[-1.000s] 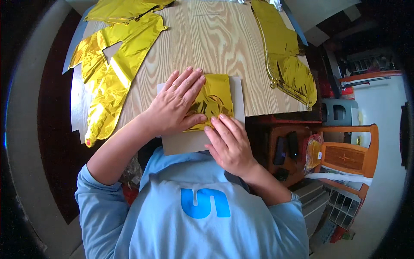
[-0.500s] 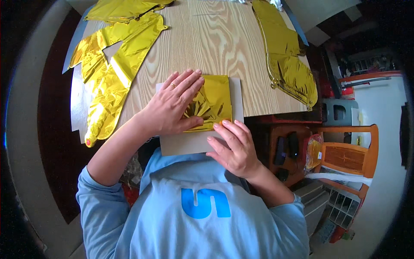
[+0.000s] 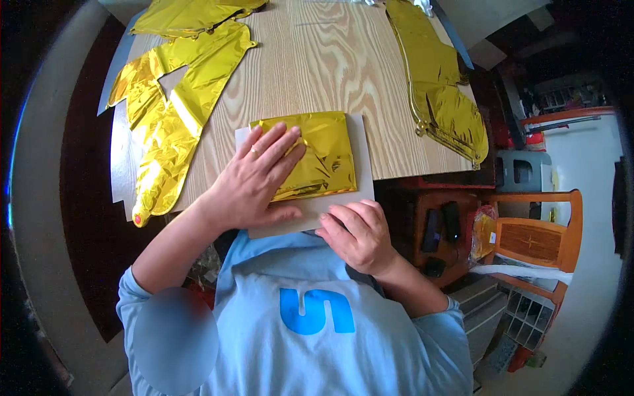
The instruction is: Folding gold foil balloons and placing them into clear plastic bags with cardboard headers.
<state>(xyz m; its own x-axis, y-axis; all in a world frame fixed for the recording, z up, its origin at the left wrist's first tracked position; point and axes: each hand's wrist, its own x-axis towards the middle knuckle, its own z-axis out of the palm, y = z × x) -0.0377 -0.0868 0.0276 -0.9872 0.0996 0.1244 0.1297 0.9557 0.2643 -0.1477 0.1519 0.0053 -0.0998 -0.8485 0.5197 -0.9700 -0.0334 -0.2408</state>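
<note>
A folded gold foil balloon (image 3: 327, 148) lies as a flat, creased rectangle on a light grey board (image 3: 362, 142) at the table's near edge. My left hand (image 3: 261, 171) rests flat across the foil's left side, fingers stretched and thumb out over the bare near strip of board. It hides the foil's left end. Just below the foil's near right corner, my right hand (image 3: 356, 234) has loosely bent fingers with their tips on the board; nothing shows in them. To the left, an unfolded gold foil balloon (image 3: 175, 125) sprawls with a red spot at its near tip.
Another gold foil piece (image 3: 191, 16) lies at the far left, and more gold foil (image 3: 439, 86) covers the table's right edge. Bare wood-grain tabletop (image 3: 317, 66) spans between them. An orange wooden chair (image 3: 535, 237) and a grey stool (image 3: 515, 165) stand to the right.
My left hand has slid left and nearer, uncovering more of the foil, which now looks wider. My right hand has drawn off the foil's near edge, its fingers more bent.
</note>
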